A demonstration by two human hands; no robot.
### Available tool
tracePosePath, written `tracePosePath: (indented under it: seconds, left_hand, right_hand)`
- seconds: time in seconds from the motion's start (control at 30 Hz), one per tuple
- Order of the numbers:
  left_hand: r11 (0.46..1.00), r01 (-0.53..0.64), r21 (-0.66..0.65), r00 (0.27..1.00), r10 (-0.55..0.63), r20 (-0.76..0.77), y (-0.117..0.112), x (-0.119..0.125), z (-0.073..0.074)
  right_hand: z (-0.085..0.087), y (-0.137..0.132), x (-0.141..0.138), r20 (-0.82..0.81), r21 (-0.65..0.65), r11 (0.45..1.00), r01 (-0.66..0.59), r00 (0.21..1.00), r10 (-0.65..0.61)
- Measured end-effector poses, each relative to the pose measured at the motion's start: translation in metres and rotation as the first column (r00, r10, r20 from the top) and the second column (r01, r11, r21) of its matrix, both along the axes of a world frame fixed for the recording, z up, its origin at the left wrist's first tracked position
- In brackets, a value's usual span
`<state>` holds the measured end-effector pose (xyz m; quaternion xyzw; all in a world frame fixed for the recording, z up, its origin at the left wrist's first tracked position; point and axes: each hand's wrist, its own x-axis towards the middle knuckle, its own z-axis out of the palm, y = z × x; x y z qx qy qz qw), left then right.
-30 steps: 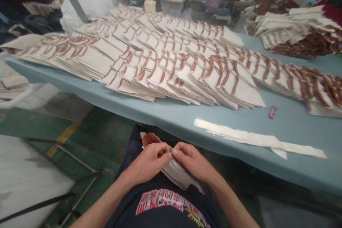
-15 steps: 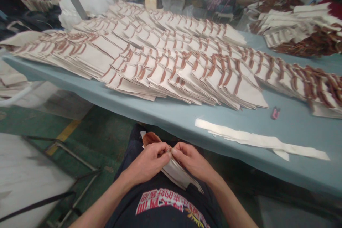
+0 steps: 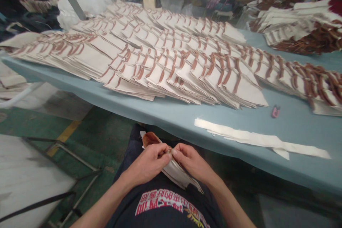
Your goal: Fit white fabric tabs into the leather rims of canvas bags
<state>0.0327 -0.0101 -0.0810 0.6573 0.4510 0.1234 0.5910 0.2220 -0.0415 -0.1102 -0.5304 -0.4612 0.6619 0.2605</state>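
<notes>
Over my lap I hold a folded fabric piece [image 3: 178,172], cream on the outside with a brown fuzzy part at its upper left end. My left hand [image 3: 151,160] pinches its edge between thumb and forefinger. Right beside it, my right hand [image 3: 191,160] pinches the same edge, the two thumbs almost touching. My fingers hide the exact spot being gripped. On the table in front lie overlapping rows of similar cream pieces with brown trim [image 3: 171,71]. A small bundle of white cloth strips [image 3: 248,138] rests near the table's front edge.
The blue-covered table [image 3: 173,115] stretches across, its edge just beyond my hands. A small pink thread snipper [image 3: 275,111] lies on its right part. A heap of cream and brown fabric [image 3: 299,28] sits at the back right. A metal-framed white surface [image 3: 29,178] stands at left.
The view has shifted very slightly. Both hands keep their pinch on the fabric piece in nearly the same place.
</notes>
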Motion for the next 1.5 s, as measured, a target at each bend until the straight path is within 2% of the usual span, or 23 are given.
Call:
tracePosePath:
  seconds: [0.17, 0.47, 0.63, 0.87, 1.0, 1.17, 1.33, 1.5]
  left_hand:
    - [1.000, -0.018, 0.021, 1.000, 0.018, 0.001, -0.004, 0.001, 0.005]
    - [0.995, -0.056, 0.085, 0.997, 0.051, 0.064, -0.009, -0.001, 0.048]
    - [0.997, -0.046, 0.068, 0.993, 0.038, 0.114, -0.010, -0.004, 0.059]
    - [0.995, -0.071, -0.070, 0.987, 0.081, 0.139, -0.009, -0.011, 0.053]
    - [0.988, -0.121, -0.100, 0.968, 0.140, 0.209, -0.008, -0.015, 0.044]
    - [0.986, -0.104, -0.129, 0.952, 0.136, 0.273, -0.006, -0.021, 0.038]
    - [0.983, -0.178, -0.043, 0.950, 0.183, 0.254, -0.007, -0.018, 0.033]
    - [0.962, -0.235, 0.140, 0.964, 0.212, 0.158, -0.012, -0.008, 0.030]
  right_hand:
    - [0.007, -0.003, -0.001, -0.014, 0.016, 1.000, 0.011, 1.000, -0.011]
    - [0.043, -0.005, -0.003, -0.049, 0.096, 0.995, 0.029, 0.998, -0.025]
    - [0.058, -0.007, -0.002, -0.125, 0.056, 0.998, 0.008, 0.992, -0.001]
    - [0.067, 0.002, -0.004, -0.067, 0.107, 0.992, -0.063, 0.995, 0.071]
    - [0.065, 0.010, -0.010, -0.074, 0.089, 0.993, -0.081, 0.993, 0.088]
    - [0.067, 0.009, -0.012, -0.058, 0.138, 0.987, -0.081, 0.994, 0.090]
    - [0.076, 0.002, -0.012, 0.212, 0.216, 0.969, -0.117, 0.975, 0.071]
    - [0.072, -0.006, -0.021, 0.551, 0.349, 0.924, -0.156, 0.832, -0.067]
